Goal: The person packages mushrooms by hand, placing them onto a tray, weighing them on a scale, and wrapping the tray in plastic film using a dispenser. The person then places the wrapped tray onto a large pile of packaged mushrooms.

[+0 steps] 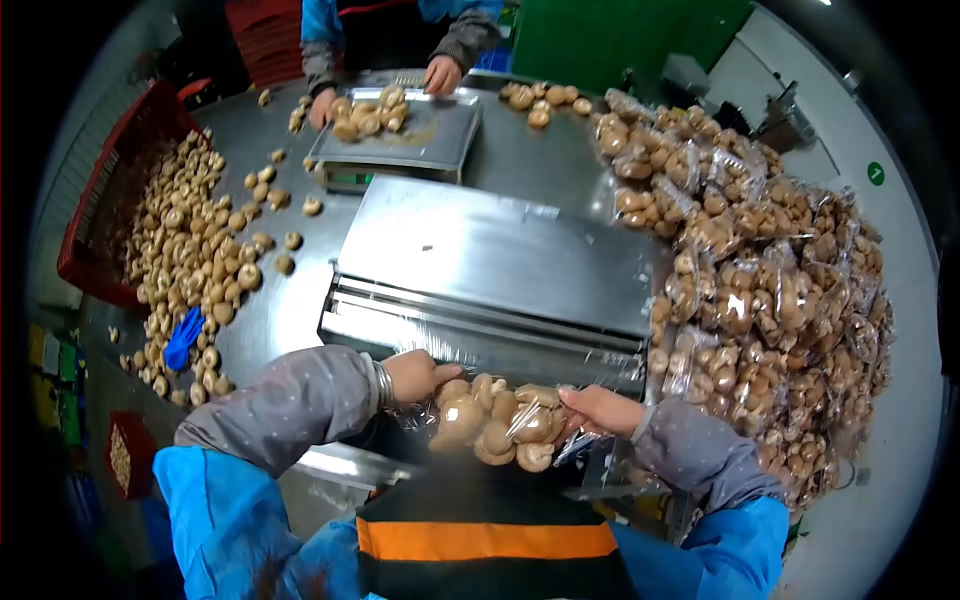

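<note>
In front of me is a cluster of brown mushrooms (495, 425) with clear plastic film (415, 418) around it. My left hand (412, 377) grips the film at the cluster's left side, one finger pointing right along the top edge. At the right side my right hand (605, 410) pinches the gathered film, thumb on top. Just beyond the hands stands a steel wrapping machine (490, 255) with a flat top, and film stretches along its front edge. The lower fingers of both hands are partly hidden.
Wrapped mushroom packs (760, 300) are piled high on the right. Loose mushrooms (190, 240) spill from a red crate (90, 235) on the left, with a blue glove (183, 340) among them. Across the table, a co-worker's hands (442, 75) are at a scale (445, 135) holding mushrooms.
</note>
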Demonstrator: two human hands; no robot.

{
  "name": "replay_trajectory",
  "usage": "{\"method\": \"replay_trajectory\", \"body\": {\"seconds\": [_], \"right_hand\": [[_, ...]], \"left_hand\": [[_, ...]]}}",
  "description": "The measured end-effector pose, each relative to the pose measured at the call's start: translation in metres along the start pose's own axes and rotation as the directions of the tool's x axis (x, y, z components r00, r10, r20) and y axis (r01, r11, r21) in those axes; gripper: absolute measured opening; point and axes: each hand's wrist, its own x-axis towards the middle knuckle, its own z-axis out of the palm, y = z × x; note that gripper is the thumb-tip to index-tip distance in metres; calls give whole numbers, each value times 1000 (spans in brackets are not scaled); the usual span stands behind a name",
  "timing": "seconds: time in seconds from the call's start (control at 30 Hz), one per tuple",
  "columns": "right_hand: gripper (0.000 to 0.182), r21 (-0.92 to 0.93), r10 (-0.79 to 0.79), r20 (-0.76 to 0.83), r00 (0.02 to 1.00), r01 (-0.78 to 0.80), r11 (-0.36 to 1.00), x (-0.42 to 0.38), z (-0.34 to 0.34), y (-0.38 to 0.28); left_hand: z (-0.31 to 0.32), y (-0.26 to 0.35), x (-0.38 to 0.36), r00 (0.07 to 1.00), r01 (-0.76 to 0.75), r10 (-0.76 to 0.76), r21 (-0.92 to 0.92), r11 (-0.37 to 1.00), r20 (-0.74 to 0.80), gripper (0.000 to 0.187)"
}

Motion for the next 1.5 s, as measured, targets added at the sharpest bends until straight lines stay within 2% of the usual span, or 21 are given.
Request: {"method": "replay_trajectory", "body": {"seconds": [0.07, 0.1, 0.23, 0.3, 0.37, 0.47, 0.53, 0.6, 0.73, 0.77, 0.83, 0.9, 0.97, 1.03, 1.1, 1.13, 1.2, 1.3, 1.37, 1.4, 1.5], "right_hand": [[61, -16, 2, -22, 1000, -2, 1000, 7, 28, 24], [63, -177, -241, -114, 964, 219, 959, 24, 41, 54], [63, -114, 7, -251, 968, -37, 993, 17, 59, 65], [55, -270, -149, -348, 926, 53, 961, 7, 60, 71], [33, -329, -285, -490, 824, 127, 936, -8, 63, 92], [18, -5, -434, -715, 549, 616, 787, 7, 80, 130], [19, 418, -243, -751, 614, 727, 544, 11, 100, 125], [26, 634, -40, -741, 671, 718, 288, 7, 119, 111], [26, 606, 83, -760, 645, 657, 449, -6, 123, 121], [28, 545, 65, -787, 613, 642, 539, -12, 120, 125], [28, 61, -135, -952, 274, 603, 795, 13, 101, 168], [25, -508, -512, -858, -30, -89, 857, 16, 104, 124], [21, -618, -667, -745, 4, -382, 687, 41, 102, 108], [18, -757, -758, -644, 102, -227, 612, 54, 113, 86], [12, -682, -670, -718, 186, 4, 732, 64, 128, 74], [11, -542, -588, -758, 281, 230, 808, 69, 136, 77], [11, -162, -497, -634, 592, 527, 834, 63, 156, 90], [13, 58, -479, -168, 861, 494, 867, 32, 179, 109], [16, 158, -455, -17, 890, 452, 878, 18, 191, 120], [18, 220, -461, 7, 887, 448, 866, 17, 194, 124], [23, 222, -475, -30, 880, 469, 855, 44, 187, 125]], "left_hand": [[41, -36, 10, 981, -129, 157, 213, 968, -116, 55], [57, -49, 9, 941, -234, 298, 325, 916, -163, 46], [70, -59, -10, 949, -117, 154, 148, 982, -274, 46], [60, -67, -29, 983, -65, 56, -48, 997, -174, 42], [85, -91, -35, 919, -365, 139, -663, 654, -369, 34], [117, -90, -21, 731, -529, -96, -649, 547, -676, 27], [130, -73, -14, 587, -601, -288, -646, 470, -756, 32], [135, -73, -18, 615, -557, -404, -736, 384, -677, 28], [137, -110, -34, 489, -533, -407, -633, 561, -772, 26], [137, -114, -38, 441, -533, -413, -603, 593, -797, 26], [139, -129, -33, 247, -296, -206, -276, 914, -947, 20], [133, -120, -28, 138, 150, 150, 170, 974, -979, 13], [124, -106, -9, 215, 149, 298, 333, 931, -930, 9], [119, -83, 6, 334, 178, 321, 393, 902, -886, 10], [113, -62, 6, 323, -219, 343, 283, 934, -882, 11], [120, -60, 19, 452, -512, 160, -109, 852, -878, 11], [140, -47, 13, 650, -739, 286, -500, 451, -704, 10], [137, -7, -44, 666, -644, 679, -697, 316, -307, 20], [145, 12, -65, 645, -312, 736, -950, 10, -204, 26], [140, 7, -60, 543, -781, 777, -531, 329, -317, 30], [147, 28, -64, 436, -750, 832, -650, 126, -342, 42]]}}
